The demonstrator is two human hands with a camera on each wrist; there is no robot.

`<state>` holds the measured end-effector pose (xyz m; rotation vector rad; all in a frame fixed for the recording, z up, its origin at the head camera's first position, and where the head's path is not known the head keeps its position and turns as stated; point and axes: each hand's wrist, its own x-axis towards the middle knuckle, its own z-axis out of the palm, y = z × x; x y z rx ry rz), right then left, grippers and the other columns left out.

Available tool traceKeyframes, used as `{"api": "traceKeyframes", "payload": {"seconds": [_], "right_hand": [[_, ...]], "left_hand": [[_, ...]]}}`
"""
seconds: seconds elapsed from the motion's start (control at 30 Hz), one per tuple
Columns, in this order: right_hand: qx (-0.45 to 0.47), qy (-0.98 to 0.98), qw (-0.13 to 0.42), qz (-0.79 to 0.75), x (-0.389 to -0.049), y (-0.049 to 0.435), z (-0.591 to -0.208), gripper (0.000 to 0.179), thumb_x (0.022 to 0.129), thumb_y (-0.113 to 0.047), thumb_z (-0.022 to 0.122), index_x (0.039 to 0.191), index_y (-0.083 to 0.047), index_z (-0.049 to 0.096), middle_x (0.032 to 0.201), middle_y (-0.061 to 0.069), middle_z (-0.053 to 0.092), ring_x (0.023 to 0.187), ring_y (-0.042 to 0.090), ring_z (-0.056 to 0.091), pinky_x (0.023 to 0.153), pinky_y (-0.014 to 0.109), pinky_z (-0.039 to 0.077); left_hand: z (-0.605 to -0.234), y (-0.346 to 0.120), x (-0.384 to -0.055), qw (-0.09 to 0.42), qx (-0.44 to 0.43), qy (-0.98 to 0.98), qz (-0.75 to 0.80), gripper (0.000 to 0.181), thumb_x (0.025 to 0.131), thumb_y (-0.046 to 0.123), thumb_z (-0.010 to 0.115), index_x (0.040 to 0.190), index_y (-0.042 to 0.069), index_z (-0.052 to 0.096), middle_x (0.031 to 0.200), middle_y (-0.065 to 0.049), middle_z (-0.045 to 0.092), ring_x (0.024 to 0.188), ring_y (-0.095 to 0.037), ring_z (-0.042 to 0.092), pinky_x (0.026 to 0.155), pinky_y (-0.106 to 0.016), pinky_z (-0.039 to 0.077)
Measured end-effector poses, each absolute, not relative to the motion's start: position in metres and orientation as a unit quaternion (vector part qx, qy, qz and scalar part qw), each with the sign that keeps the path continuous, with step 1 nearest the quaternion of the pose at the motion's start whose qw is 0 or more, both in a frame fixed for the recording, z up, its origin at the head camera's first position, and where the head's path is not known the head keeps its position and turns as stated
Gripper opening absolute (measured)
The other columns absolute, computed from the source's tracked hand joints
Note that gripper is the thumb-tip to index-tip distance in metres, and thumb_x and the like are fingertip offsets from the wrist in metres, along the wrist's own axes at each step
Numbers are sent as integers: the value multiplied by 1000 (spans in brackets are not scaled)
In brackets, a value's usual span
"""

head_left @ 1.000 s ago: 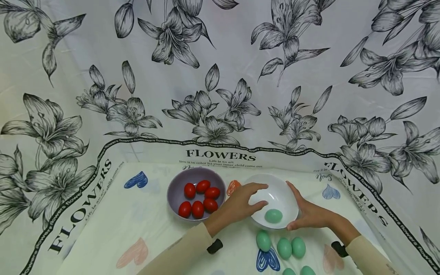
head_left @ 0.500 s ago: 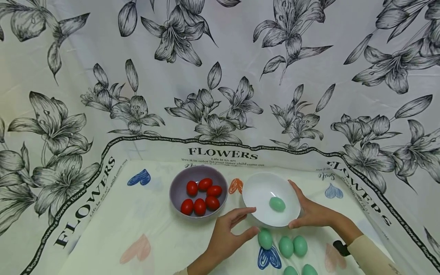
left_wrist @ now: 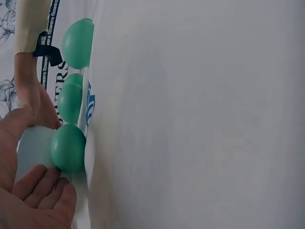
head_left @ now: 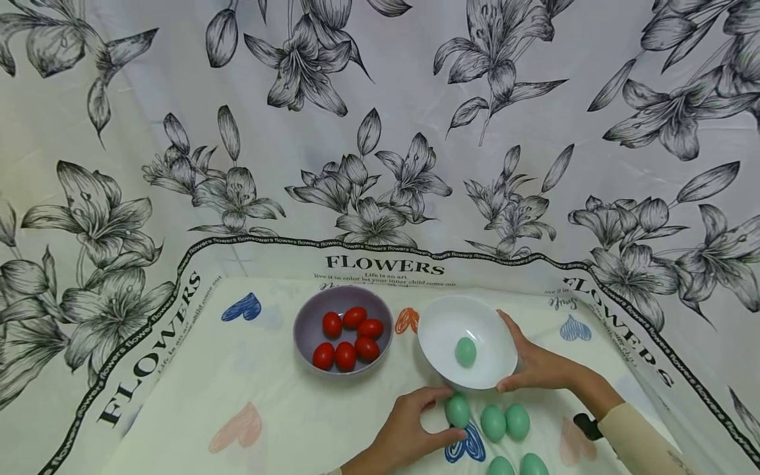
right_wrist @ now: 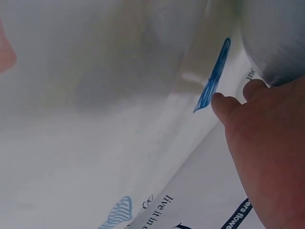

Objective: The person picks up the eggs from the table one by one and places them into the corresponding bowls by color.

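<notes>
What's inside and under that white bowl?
Inside the white bowl lies one green egg. What is underneath can't be seen: the bowl itself covers it.

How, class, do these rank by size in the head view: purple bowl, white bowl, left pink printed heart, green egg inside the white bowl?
1. Purple bowl and white bowl: too alike to rank
2. Pink printed heart
3. Green egg

The green eggs [head_left: 493,423], red eggs [head_left: 345,356], white bowl [head_left: 439,330] and purple bowl [head_left: 310,332] were plain; blue, orange and pink hearts [head_left: 241,307] patterned the cream tablecloth [head_left: 297,415], black flowers [head_left: 299,59] the curtain [head_left: 404,79].
</notes>
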<state>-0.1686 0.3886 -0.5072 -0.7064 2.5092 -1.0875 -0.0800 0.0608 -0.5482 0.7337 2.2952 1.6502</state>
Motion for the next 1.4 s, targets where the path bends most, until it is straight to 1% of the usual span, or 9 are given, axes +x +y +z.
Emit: {"api": "traceKeyframes", "payload": {"seconds": [0.13,0.27,0.43,0.57,0.77,0.87,1.0,1.1,1.4], "right_hand": [[-247,874,162,-386,-168,385,-506,140,67,-28,90,153,-30,-21,160,15,14,136,37,38,99,58,40],[-249,873,159,-387,-167,384,-504,139,68,-27,89,153,-29,-21,160,16,14,136,39,37,98,59,40],[-253,878,151,-378,-169,387,-507,140,68,-30,90,153,-29,-21,159,14,15,135,38,38,99,52,42],[-264,879,140,-371,-171,389,-509,141,68,-30,90,153,-27,-21,159,15,16,134,38,40,99,48,44],[-256,881,139,-372,-171,390,-511,141,67,-30,91,153,-28,-21,159,15,15,134,37,40,99,49,43],[-248,883,141,-372,-170,391,-511,141,67,-30,91,153,-29,-21,160,13,15,134,36,41,99,44,43],[-255,878,145,-379,-170,391,-510,141,67,-28,90,153,-28,-22,159,12,16,134,35,40,99,39,44],[-255,874,150,-386,-168,390,-508,139,69,-26,89,153,-28,-22,159,11,15,136,36,37,99,43,43],[-250,875,160,-383,-165,392,-508,138,72,-27,88,152,-29,-24,162,14,6,140,43,27,99,63,37]], "left_hand": [[-549,65,-81,116,263,800,527,62,81,54,74,133,25,58,133,14,56,122,-4,52,102,-30,46],[-549,68,-86,104,262,814,508,55,82,52,75,128,26,60,128,16,57,119,-5,53,102,-30,46],[-552,70,-92,109,266,803,523,48,83,44,77,124,25,62,124,15,60,116,-4,56,98,-26,47],[-556,73,-95,125,275,791,532,50,82,43,78,126,23,62,125,14,61,116,-2,57,96,-23,48],[-556,76,-97,149,283,784,531,51,81,40,80,126,24,61,122,17,62,111,1,59,92,-19,49],[-554,78,-97,156,301,784,520,52,81,37,80,127,23,61,123,16,62,108,1,60,90,-19,50],[-551,82,-97,149,325,801,481,54,82,38,79,131,23,60,128,14,60,111,0,58,91,-19,50],[-550,86,-99,152,336,804,466,56,81,40,79,131,24,60,130,15,59,114,0,56,90,-19,49],[-550,85,-100,170,352,765,511,54,80,34,81,129,21,61,127,15,60,118,1,54,93,-17,47]]}}
